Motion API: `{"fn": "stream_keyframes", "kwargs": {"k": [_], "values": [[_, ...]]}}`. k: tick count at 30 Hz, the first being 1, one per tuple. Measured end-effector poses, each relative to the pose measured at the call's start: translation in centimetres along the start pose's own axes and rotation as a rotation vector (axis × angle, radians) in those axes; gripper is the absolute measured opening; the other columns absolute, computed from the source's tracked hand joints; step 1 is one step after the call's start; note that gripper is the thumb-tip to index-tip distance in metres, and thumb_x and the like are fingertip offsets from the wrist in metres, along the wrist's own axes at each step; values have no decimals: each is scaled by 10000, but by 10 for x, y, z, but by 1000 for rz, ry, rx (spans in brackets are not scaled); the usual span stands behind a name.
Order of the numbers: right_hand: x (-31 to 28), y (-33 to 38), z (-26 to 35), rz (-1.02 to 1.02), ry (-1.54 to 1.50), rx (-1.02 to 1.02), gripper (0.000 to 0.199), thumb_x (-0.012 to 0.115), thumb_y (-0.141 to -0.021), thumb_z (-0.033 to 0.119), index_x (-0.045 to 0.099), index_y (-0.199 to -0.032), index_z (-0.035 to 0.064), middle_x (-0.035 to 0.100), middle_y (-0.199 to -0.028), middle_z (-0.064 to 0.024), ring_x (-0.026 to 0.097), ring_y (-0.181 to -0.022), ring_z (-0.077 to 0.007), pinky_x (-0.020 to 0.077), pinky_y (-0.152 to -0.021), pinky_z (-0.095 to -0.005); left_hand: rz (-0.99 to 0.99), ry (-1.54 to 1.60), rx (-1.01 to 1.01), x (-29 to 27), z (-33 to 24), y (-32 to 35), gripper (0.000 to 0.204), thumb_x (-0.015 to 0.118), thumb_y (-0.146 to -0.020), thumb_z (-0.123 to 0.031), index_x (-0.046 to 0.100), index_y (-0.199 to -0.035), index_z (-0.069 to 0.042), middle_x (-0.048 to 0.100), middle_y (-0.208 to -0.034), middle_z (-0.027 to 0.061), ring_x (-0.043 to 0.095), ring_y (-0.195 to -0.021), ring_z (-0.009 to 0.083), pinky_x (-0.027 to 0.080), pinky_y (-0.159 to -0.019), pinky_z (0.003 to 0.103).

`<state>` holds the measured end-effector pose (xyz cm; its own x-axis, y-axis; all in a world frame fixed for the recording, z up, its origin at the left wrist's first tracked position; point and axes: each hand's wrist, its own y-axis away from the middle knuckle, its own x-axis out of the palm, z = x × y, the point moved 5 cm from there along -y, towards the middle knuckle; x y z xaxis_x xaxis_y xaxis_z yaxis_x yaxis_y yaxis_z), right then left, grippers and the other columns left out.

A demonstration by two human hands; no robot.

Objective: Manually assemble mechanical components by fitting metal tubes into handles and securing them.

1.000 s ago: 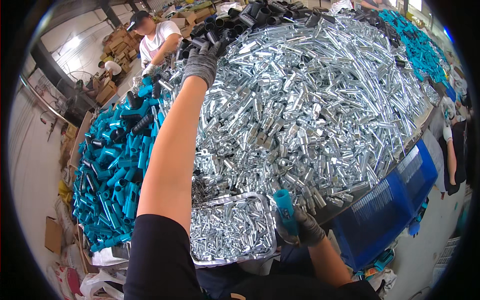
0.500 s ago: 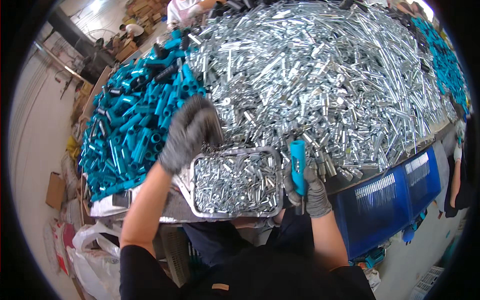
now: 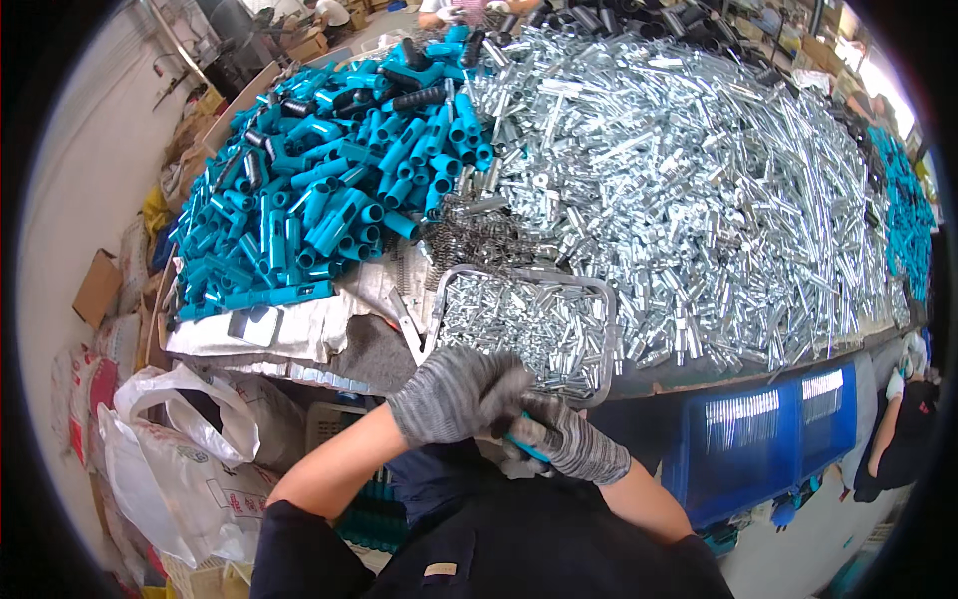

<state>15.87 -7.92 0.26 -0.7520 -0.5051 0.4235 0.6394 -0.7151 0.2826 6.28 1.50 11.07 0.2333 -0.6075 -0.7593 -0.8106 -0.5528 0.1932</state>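
Both hands gloved in grey knit, brought together at near centre, just below the desk (image 3: pixel 299 344) edge. Left hand (image 3: pixel 454 394) curled over the top of the right hand (image 3: pixel 569 444); fingers (image 3: pixel 504 384) of the left bent and closed toward the right. Right hand fingers (image 3: pixel 544 419) clamped on a teal tube (image 3: pixel 524 446), only a short sliver of it visible between the gloves. Whether the left hand grips the tube too: cannot tell.

Just beyond the hands, metal tray (image 3: pixel 599 299) at the near desk edge, filled with small silver pieces. Behind and right of tray, large heap of silver metal tubes (image 3: pixel 699 170) covering most of the desk. Far left, pile of teal plastic tubes (image 3: pixel 319 190), some black ones mixed in. White plastic bags (image 3: pixel 185 449) at near left, below desk. Blue crate (image 3: pixel 768 429) at near right, under the desk edge.
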Motion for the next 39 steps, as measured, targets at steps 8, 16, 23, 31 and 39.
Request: {"fn": "stream_keyframes", "kwargs": {"k": [8, 16, 23, 31, 39], "values": [[-12, 0, 47, -734, 565, -629, 744, 568, -878, 484, 368, -1337, -67, 571, -1162, -245, 563, -1097, -275, 434, -907, -345, -350, 9, -56, -7, 20, -26, 393, 468, -907, -460, 564, -1031, -99, 647, -810, 206, 635, -777, 379, 494, -694, 456], [-22, 12, 41, -764, 29, -329, 597, 604, -856, 497, 523, -1174, -1, 532, -688, 6, 484, -573, -58, 396, -480, -228, -507, -586, -644, -58, 198, -41, 338, 545, -843, -267, 521, -1108, -58, 647, -1032, 165, 644, -889, 346, 507, -742, 452], [-43, 23, 23, -833, 221, -339, 595, 562, -875, 488, 548, -1165, -31, 588, -770, -45, 537, -644, -93, 443, -575, -260, -678, -240, -146, -84, 115, -36, 157, 576, -865, -186, 641, -979, -100, 644, -897, 131, 637, -822, 285, 511, -732, 406], [-18, 13, 40, -819, 751, -351, 510, 589, -872, 394, 564, -1131, -45, 634, -905, -219, 630, -824, -316, 478, -833, -412, 81, 85, 210, -41, 23, -30, 267, 565, -893, -217, 618, -1152, -178, 665, -885, 119, 647, -822, 257, 498, -782, 366], [-29, 12, 20, -995, 588, -394, 576, 563, -875, 445, 541, -1149, -61, 626, -878, -156, 586, -754, -230, 477, -698, -334, 152, -8, 249, -11, 21, -55, 311, 500, -928, -276, 581, -1188, -128, 630, -1067, 151, 604, -982, 324, 472, -873, 396]]}}
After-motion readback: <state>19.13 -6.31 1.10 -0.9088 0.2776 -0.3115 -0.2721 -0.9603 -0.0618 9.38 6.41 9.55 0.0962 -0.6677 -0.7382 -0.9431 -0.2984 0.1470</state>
